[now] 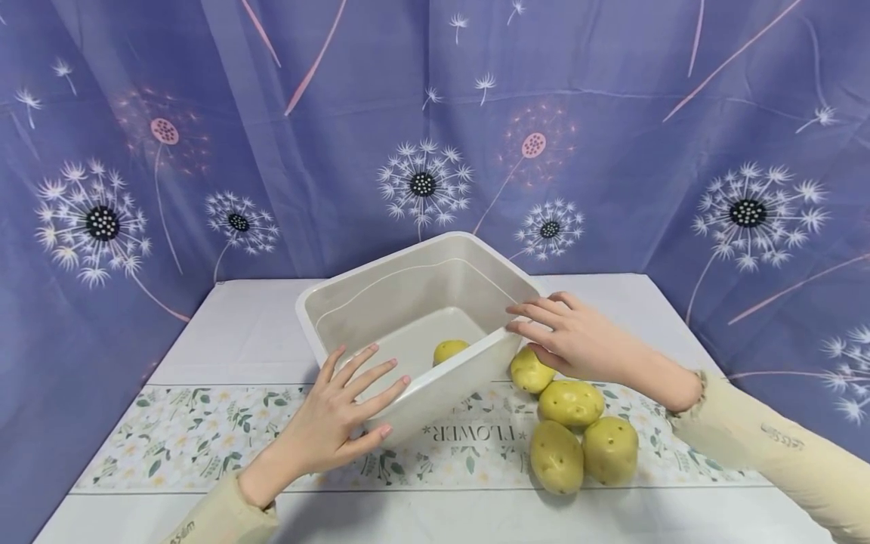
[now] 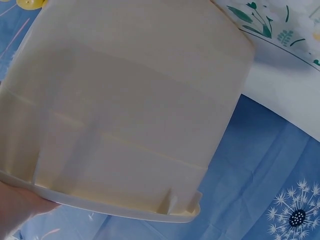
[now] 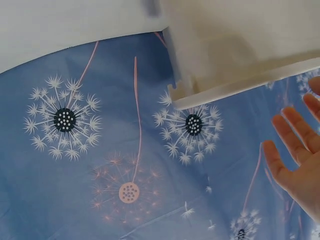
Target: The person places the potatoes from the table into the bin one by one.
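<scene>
A pale grey plastic bin (image 1: 408, 291) stands turned at an angle on the table, with one potato (image 1: 450, 350) on its floor. My left hand (image 1: 340, 412) lies at the bin's near left rim, fingers spread and fairly straight. In the left wrist view, part of that hand (image 2: 22, 207) meets the rim beside the bin's outer wall (image 2: 125, 110). By the right corner of the bin is my right hand (image 1: 574, 336), its fingers loosely bent and holding nothing. The right wrist view shows the right hand's fingers (image 3: 295, 132) apart from the rim.
Several potatoes lie in a group right of the bin: one (image 1: 532, 370) partly under my right hand, another (image 1: 571, 403) below it, and a pair (image 1: 557, 457) nearest me. A floral runner (image 1: 224, 431) crosses the white table (image 1: 224, 325). Blue dandelion-print curtains (image 1: 326, 136) enclose the back and sides.
</scene>
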Demonstrator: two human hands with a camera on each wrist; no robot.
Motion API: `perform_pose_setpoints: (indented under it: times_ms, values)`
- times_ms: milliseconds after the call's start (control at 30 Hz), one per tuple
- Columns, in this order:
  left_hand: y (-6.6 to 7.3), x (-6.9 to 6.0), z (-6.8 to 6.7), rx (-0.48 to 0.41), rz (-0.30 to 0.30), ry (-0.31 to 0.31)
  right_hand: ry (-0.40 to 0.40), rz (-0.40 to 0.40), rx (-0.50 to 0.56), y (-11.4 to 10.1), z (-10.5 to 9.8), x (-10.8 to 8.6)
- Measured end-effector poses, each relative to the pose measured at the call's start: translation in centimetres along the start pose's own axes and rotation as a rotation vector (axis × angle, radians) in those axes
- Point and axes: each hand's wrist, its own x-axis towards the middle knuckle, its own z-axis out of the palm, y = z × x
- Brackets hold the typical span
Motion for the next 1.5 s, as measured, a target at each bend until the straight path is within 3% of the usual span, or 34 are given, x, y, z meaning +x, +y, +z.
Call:
perform_pose_setpoints:
  times_ms: [300, 500, 733, 967, 1133, 1500]
  values:
    - [-0.1, 0.0, -0.1, 0.001, 0.000, 0.002, -0.002, -0.046, -0.012, -2.3, -0.3, -1.8]
    - [-0.3, 0.1, -0.2, -0.007, 0.003, -0.009, -0.052, -0.031, -0.018, -4.3, -0.6, -3.1]
    - [-0.1, 0.1, -0.3, -0.004, 0.003, -0.028, -0.058, -0.033, 0.011, -6.5, 0.4, -5.2]
    - [0.0, 0.0, -0.3, -0.011, -0.006, -0.040, -0.154, -0.004, 0.064, -8.3, 1.6, -6.7]
    - [0.1, 0.0, -0.2, -0.003, -0.008, -0.029, -0.237, 0.025, 0.089, -8.9, 2.3, -7.5]
    - [0.0, 0.1, -0.1, -0.003, -0.007, -0.002, -0.212, 0.026, 0.111, -8.9, 3.7, -8.9]
